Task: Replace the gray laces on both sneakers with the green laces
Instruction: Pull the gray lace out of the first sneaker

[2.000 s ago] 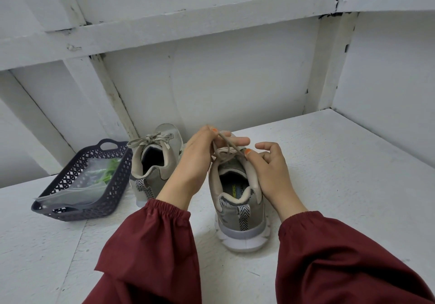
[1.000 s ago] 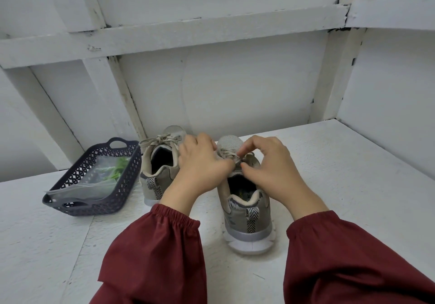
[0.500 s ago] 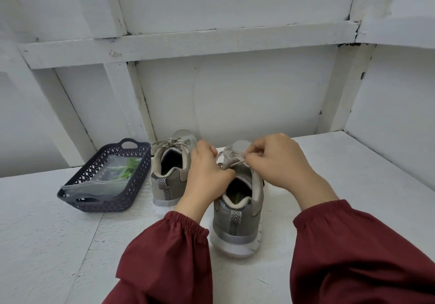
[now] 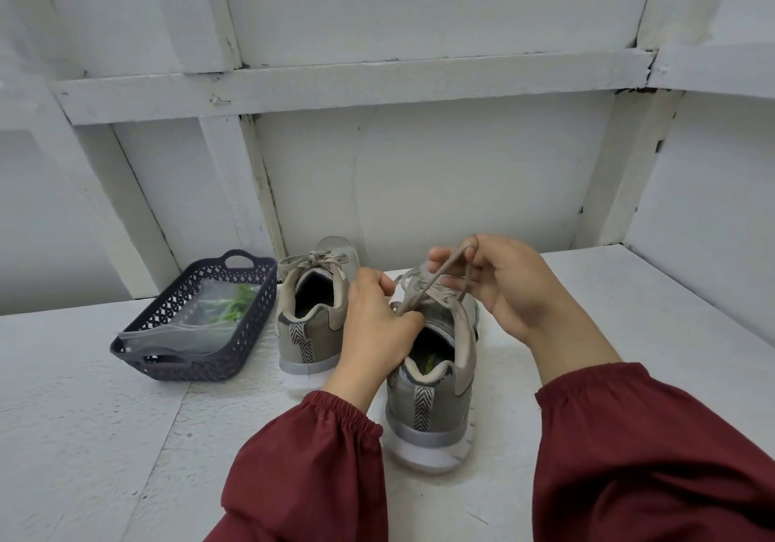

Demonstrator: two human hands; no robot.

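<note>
No brand is readable on either sneaker. The right hand (image 4: pixel 509 285) pinches a gray lace (image 4: pixel 436 277) loop above the near sneaker (image 4: pixel 432 394); the left hand (image 4: pixel 373 323) fingers are pressed around the lace's lower end.

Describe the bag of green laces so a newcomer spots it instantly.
Look to the left of the white tabletop, where a dark blue perforated plastic basket sits beside the two gray sneakers. Inside lies a clear plastic bag, the only thing showing bright green.
</note>
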